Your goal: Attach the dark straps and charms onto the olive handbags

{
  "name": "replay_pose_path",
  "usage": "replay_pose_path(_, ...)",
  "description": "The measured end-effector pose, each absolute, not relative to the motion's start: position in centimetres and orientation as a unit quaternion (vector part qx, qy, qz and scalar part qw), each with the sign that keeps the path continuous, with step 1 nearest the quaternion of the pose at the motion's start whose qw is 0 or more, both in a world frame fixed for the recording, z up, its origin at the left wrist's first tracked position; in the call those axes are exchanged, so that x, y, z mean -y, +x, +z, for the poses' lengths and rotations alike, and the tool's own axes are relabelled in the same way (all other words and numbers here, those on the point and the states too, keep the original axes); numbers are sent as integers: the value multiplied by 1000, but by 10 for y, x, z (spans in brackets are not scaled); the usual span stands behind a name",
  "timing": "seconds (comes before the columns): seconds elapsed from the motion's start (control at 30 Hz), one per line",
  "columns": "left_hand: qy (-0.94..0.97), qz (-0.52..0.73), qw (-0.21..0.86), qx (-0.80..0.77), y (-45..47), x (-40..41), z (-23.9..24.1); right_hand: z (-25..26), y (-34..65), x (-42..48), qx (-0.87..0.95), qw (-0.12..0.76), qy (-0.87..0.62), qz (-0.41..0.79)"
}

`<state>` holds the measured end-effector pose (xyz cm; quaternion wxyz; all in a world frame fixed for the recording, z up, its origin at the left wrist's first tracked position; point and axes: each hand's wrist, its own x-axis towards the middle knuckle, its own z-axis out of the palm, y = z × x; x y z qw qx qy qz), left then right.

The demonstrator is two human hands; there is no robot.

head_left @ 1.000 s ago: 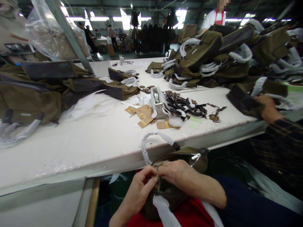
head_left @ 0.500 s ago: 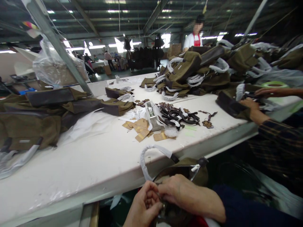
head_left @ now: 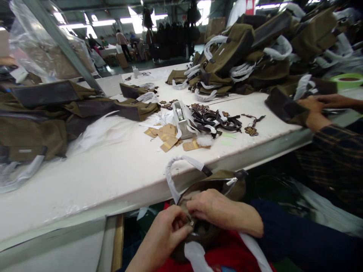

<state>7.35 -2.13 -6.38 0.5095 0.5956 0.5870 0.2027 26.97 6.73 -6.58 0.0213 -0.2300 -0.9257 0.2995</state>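
An olive-green handbag (head_left: 232, 189) with its top open rests against the table's front edge, low in front of me. One white-wrapped handle (head_left: 170, 177) arches up over the tabletop, while another wrapped handle (head_left: 195, 255) hangs toward me. At the bag's mouth my left hand (head_left: 172, 226) is closed in a pinch, beside a small metal piece (head_left: 192, 223). My right hand (head_left: 221, 209) reaches across the opening, its fingers closed on the bag's inner edge next to the left fingertips. Those fingertips partly hide what they grip. A white zipper end (head_left: 231, 181) shows at the far side.
On the white table (head_left: 113, 173) lie tan paper tags (head_left: 167, 136), a grey tape dispenser (head_left: 183, 121), coiled black straps (head_left: 215, 122) and a flower-shaped charm (head_left: 251, 131). Bags pile up at left (head_left: 34, 132) and back right (head_left: 227, 56). A co-worker's hands (head_left: 317, 109) handle a bag at right.
The view has tilted down and shifted, so more of the bag and a red garment below it shows. Both hands stay at the bag's mouth. The co-worker's hands have moved closer together.
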Motion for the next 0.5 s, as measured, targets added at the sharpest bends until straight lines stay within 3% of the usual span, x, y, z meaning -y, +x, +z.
replay_pose_path(0.23, 689, 99, 406, -592, 82, 17, -67, -63, 267, -59, 926, 44, -209, 311)
replay_pose_path(0.4, 694, 128, 438, -557, 74, 15, -73, -52, 273, -63, 922, 30, -228, 311)
replay_pose_path(0.5, 701, 167, 440, -536, 63, 11, -66, -34, 281, -70, 891, 78, -244, 376)
